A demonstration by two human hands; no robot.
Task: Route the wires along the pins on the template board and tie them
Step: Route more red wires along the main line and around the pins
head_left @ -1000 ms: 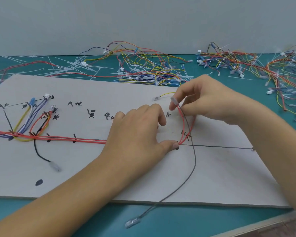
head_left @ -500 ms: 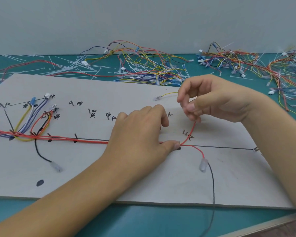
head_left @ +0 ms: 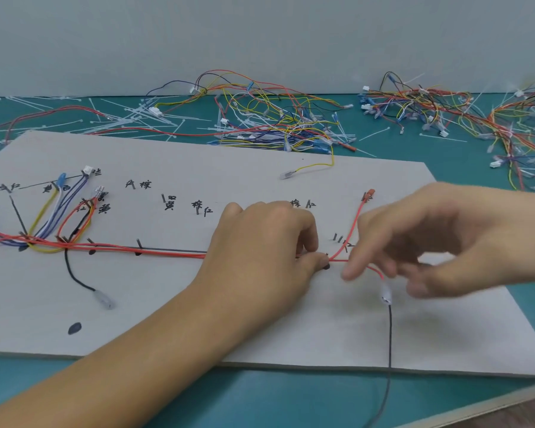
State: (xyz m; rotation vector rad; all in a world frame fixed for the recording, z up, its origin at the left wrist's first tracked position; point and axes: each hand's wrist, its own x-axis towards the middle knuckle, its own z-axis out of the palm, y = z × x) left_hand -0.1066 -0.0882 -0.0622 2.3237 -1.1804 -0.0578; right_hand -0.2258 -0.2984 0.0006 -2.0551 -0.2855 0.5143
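Observation:
The grey template board (head_left: 291, 329) lies flat with black pins and handwritten marks. Red wires (head_left: 167, 253) run along its middle row of pins to my left hand (head_left: 260, 251), which pinches them beside a pin with thumb and curled fingers. From there one red branch (head_left: 352, 223) climbs to a red terminal (head_left: 368, 194). A second red lead ends in a clear connector (head_left: 385, 295), and a black wire (head_left: 389, 350) hangs from it off the front edge. My right hand (head_left: 439, 242), blurred, hovers over that lead with loose fingers and holds nothing.
Routed coloured wires (head_left: 59, 217) fan out at the board's left. A black lead with a clear connector (head_left: 105, 302) lies below them. A yellow wire (head_left: 309, 168) lies on the board's far edge. Wire piles (head_left: 275, 118) (head_left: 445, 112) and loose cable ties (head_left: 136, 115) cover the teal table behind.
My right hand let go of the red wire end, which now lies up the board with its red terminal showing. The hand dropped down towards the clear connector. My left hand stayed put.

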